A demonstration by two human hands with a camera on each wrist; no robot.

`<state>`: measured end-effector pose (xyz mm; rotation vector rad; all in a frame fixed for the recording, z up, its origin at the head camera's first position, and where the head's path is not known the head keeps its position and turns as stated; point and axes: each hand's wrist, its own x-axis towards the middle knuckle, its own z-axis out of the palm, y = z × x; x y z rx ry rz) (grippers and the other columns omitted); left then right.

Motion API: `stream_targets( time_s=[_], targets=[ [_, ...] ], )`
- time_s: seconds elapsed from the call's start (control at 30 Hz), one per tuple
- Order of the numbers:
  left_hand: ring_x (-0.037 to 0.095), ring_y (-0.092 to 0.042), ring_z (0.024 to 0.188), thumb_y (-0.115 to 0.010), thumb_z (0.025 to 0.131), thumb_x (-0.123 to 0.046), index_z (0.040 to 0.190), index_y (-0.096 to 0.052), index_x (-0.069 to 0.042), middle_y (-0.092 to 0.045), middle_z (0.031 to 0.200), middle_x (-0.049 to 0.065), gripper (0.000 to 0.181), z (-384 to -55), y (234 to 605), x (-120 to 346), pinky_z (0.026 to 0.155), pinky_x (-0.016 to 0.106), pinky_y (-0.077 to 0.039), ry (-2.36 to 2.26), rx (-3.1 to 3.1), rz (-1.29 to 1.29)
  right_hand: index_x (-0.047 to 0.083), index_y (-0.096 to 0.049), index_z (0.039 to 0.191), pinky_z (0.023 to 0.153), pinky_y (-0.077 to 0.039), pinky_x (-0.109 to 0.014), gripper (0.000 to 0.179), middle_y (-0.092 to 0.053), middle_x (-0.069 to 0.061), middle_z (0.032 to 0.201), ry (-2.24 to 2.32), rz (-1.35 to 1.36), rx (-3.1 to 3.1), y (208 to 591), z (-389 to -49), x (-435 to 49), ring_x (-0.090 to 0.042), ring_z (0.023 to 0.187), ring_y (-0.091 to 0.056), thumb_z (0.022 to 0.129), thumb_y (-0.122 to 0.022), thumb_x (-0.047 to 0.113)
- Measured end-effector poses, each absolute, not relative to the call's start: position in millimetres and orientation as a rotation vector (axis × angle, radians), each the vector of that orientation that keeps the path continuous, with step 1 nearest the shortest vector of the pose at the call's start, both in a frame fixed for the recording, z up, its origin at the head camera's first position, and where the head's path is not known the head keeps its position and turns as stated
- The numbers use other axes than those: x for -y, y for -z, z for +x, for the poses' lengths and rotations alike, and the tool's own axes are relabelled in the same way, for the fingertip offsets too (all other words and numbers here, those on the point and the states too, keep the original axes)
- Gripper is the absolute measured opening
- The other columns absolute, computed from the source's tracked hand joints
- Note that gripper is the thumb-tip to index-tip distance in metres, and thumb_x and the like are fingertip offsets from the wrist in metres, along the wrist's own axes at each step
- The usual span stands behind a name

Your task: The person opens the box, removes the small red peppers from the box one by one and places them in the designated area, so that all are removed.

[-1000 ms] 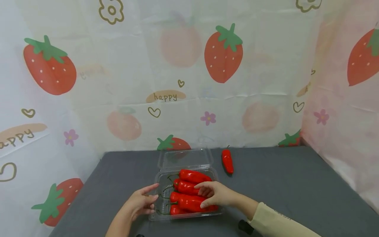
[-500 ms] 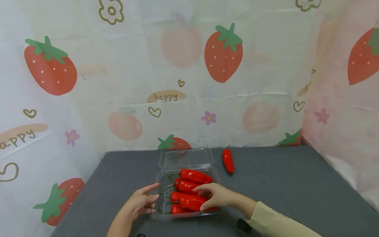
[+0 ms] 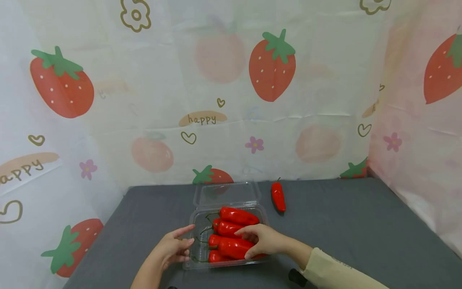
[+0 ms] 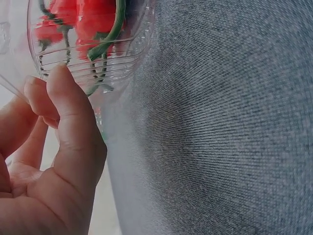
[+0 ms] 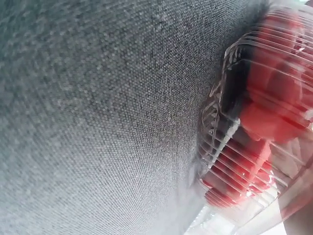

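Red peppers (image 3: 236, 216) are in the clear box (image 3: 202, 266) just right of our loose-fingered left hand (image 3: 171, 249); our right hand (image 3: 268, 241) arches over one, can't tell if we're gripping it.

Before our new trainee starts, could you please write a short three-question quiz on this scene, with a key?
1. True or false: the lid of the clear container stands open.
2. Short answer: which hand reaches over the red peppers in the container?
3. Multiple choice: where does the lone pepper lie?
A) inside the container
B) on the table, to the right of the lid
C) on top of the lid

Key:
1. True.
2. The right hand; the left hand is at the container's left side.
3. B.
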<state>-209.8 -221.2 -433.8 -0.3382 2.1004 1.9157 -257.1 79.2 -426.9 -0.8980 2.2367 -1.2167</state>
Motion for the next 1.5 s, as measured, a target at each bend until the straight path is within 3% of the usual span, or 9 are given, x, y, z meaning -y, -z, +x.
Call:
stream_targets(
  time_s=[0.23,0.53,0.87,1.17,1.5],
  targets=[
    [0.010,-0.053,0.056,-0.060,0.094,-0.001,0.146,-0.040,0.000,-0.051,0.071,0.002,0.056,-209,435,221,0.055,0.029,-0.052,-1.931,-2.121,-0.340,0.002,-0.059,0.129,0.083,-0.047,-0.033,0.051,-0.058,-0.003,0.104,1.327,-0.841,-2.182,427,-262,-80,-0.020,0.094,-0.052,0.082,-0.077,0.002],
    [0.010,-0.053,0.056,-0.060,0.093,-0.001,0.145,-0.039,0.002,-0.053,0.076,0.003,0.056,-210,436,220,0.055,0.029,-0.052,-1.933,-2.126,-0.303,-0.011,-0.045,0.137,0.089,-0.050,-0.038,0.061,-0.061,-0.009,0.111,1.461,-0.662,-2.058,421,-271,-87,-0.021,0.098,-0.056,0.085,-0.073,0.005],
    [0.013,-0.053,0.058,-0.062,0.093,-0.002,0.144,-0.044,-0.001,-0.052,0.081,0.006,0.054,-212,434,218,0.056,0.031,-0.052,-1.905,-2.156,-0.371,-0.011,-0.048,0.131,0.070,-0.051,-0.029,0.052,-0.063,-0.008,0.101,1.669,-0.588,-1.817,421,-276,-93,-0.019,0.087,-0.058,0.087,-0.069,0.006],
    [0.013,-0.053,0.057,-0.062,0.093,-0.001,0.143,-0.046,-0.001,-0.051,0.080,0.006,0.053,-212,435,217,0.055,0.030,-0.052,-1.910,-2.169,-0.397,-0.012,-0.043,0.134,0.081,-0.053,-0.034,0.055,-0.066,-0.011,0.108,1.728,-0.538,-1.803,409,-275,-100,-0.020,0.092,-0.062,0.089,-0.068,0.007],
    [0.012,-0.053,0.057,-0.061,0.093,-0.001,0.144,-0.044,0.000,-0.051,0.079,0.005,0.053,-210,434,217,0.055,0.030,-0.052,-1.913,-2.156,-0.376,-0.012,-0.032,0.136,0.084,-0.051,-0.036,0.063,-0.064,-0.014,0.111,1.826,-0.492,-1.844,400,-276,-111,-0.022,0.096,-0.061,0.089,-0.069,0.008]
  ],
)
